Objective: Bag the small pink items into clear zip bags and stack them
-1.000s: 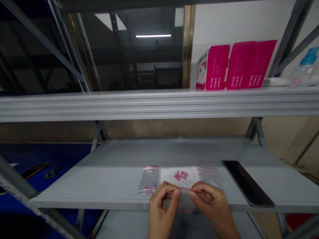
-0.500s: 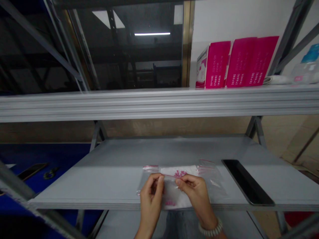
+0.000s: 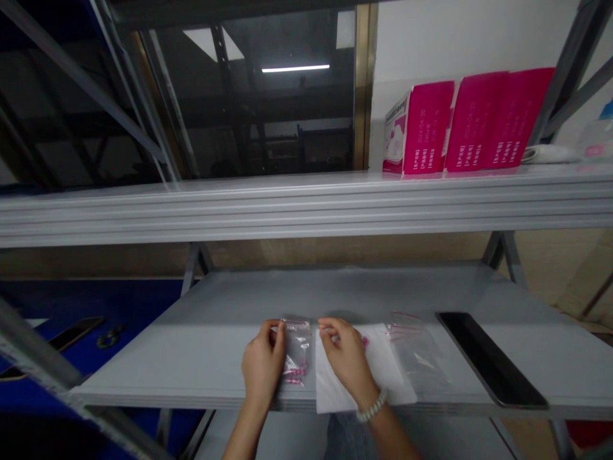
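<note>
My left hand (image 3: 262, 364) pinches the top left corner of a small transparent zip bag (image 3: 297, 352) holding pink-and-white pieces. My right hand (image 3: 345, 361) has its fingertips together just right of that bag's top edge, and I cannot tell whether they hold it. A white beaded bracelet (image 3: 371, 406) circles my right wrist. Under and beside that hand lies a white paper sheet (image 3: 378, 377), with a bit of pink showing at its top. A second transparent zip bag (image 3: 420, 354) with a red-lined top lies flat to the right of the sheet.
All this lies on a grey metal shelf (image 3: 205, 358). A black flat slab (image 3: 491, 358) rests at its right. Magenta boxes (image 3: 472, 121) stand on the shelf above. A blue surface (image 3: 119, 306) with a phone (image 3: 71, 338) lies beyond the left upright.
Both hands have moved left, off the white sheet and over to the small bag. The sheet now shows more, and the pink cluster on it is mostly hidden.
</note>
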`<state>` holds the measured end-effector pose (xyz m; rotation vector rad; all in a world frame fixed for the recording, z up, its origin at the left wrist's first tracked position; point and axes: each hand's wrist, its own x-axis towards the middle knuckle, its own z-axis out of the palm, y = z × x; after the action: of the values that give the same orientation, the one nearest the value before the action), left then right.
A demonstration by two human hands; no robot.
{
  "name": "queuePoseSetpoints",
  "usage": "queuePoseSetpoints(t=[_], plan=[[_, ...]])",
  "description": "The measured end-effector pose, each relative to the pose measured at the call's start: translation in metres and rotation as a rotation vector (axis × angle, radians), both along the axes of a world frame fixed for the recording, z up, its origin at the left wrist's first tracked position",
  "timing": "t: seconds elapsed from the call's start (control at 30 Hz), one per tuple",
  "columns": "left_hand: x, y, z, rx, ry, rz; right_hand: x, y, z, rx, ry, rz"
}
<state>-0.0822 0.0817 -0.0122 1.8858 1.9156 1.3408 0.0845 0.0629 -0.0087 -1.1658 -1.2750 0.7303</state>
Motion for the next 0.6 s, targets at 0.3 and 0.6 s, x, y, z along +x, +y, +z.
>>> queuePoseSetpoints(t=[0.3, 0.6], plan=[[0.054, -0.007, 0.016, 0.168, 0.259, -0.326, 0.138, -0.060, -0.019, 0.226, -0.578, -0.453], [0.188, -0.017, 0.019, 0.072, 0.376, -0.812, 0.165, -0.049, -0.023, 0.033, -0.965, -0.371]])
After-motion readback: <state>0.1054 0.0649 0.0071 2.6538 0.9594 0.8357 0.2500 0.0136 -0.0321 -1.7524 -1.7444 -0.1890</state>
